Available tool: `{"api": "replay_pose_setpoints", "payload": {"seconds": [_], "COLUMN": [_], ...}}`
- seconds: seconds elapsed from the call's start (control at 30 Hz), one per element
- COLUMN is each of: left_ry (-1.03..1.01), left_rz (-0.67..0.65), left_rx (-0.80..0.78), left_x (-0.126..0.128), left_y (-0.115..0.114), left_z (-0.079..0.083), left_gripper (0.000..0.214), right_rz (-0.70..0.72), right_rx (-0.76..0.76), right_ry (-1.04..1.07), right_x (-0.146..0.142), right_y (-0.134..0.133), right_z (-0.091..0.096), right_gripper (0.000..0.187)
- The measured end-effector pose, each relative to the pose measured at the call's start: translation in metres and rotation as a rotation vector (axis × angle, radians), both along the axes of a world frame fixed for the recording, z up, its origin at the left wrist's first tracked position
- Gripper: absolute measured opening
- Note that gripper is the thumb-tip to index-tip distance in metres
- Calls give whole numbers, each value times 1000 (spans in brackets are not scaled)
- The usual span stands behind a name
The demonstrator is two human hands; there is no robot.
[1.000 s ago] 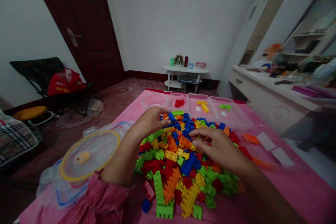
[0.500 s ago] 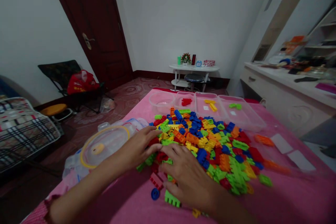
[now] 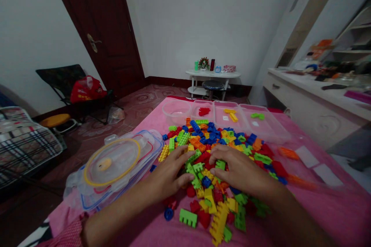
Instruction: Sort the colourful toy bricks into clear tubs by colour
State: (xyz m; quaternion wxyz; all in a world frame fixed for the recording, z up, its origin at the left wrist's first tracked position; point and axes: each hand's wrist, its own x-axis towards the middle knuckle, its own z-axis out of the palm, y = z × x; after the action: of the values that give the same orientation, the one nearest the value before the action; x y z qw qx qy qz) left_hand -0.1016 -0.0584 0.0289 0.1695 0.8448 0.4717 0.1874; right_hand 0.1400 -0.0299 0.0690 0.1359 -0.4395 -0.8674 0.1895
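A heap of toy building blocks [image 3: 207, 170] in red, blue, green, yellow and orange spreads over the pink cloth. My left hand [image 3: 171, 171] rests at the heap's left side, fingers apart and touching green blocks. On the other side, my right hand [image 3: 236, 166] lies over the blocks with its fingers spread and curved. Neither hand grips a block that I can see. Between them are green, yellow and blue pieces. Nearer to me lie a green block [image 3: 188, 218], a blue wheel [image 3: 168, 214] and a long yellow block [image 3: 219, 224].
Clear containers stand behind the heap: a round one [image 3: 176, 112], then boxes with red blocks [image 3: 204, 111], yellow blocks [image 3: 232, 115] and green blocks [image 3: 257, 116]. Stacked clear lids [image 3: 116, 162] lie left. White cards [image 3: 309, 161] and an orange block [image 3: 288, 153] are right.
My right hand has moved right and away from my left hand. Blocks have spread toward me between the hands, and yellow and red pieces now show at the front.
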Motion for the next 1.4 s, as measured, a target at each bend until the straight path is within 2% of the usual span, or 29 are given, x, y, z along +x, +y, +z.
{"api": "replay_pose_setpoints", "payload": {"seconds": [0.1, 0.17, 0.27, 0.33, 0.4, 0.5, 0.6, 0.8, 0.93, 1.07, 1.13, 1.3, 1.4], "left_ry": [22, 67, 173, 244, 304, 321, 209, -104, -503, -848, -911, -951, -977], "left_rz": [-30, -42, -3, 27, 39, 27, 11, 116, 117, 132, 151, 170, 192], "left_rx": [15, 27, 80, 135, 160, 142, 121, 13, -343, -670, -733, -758, -779], "left_x": [16, 27, 43, 55, 65, 73, 71, 63, 67, 69, 69, 69, 69], "left_y": [18, 31, 44, 46, 43, 39, 38, 47, 51, 53, 52, 51, 51], "left_z": [12, 23, 38, 45, 47, 42, 35, 38, 35, 31, 32, 36, 37], "left_gripper": [56, 46, 32, 33, 34, 23, 14, 24, 27, 36, 39, 39, 42], "right_rz": [15, 11, -15, -34, -64, -105, -98, -77, -126, -133, -125, -119, -103], "right_rx": [-21, -23, -20, -23, -20, -10, 9, 34, 52, 83, 91, 33, 16], "right_ry": [20, 30, 34, 27, 21, -4, -55, -51, -65, -108, -130, -184, -232], "right_x": [8, 11, 15, 16, 17, 19, 19, 12, 5, 0, 1, 9, 11], "right_y": [1, 2, 2, 2, 3, 2, 1, -2, -4, -4, -4, -4, -5], "right_z": [2, 4, 7, 8, 8, 7, 5, 0, 2, 0, -3, -2, 4], "right_gripper": [11, 12, 9, 10, 14, 22, 25, 20, 20, 11, 11, 12, 24]}}
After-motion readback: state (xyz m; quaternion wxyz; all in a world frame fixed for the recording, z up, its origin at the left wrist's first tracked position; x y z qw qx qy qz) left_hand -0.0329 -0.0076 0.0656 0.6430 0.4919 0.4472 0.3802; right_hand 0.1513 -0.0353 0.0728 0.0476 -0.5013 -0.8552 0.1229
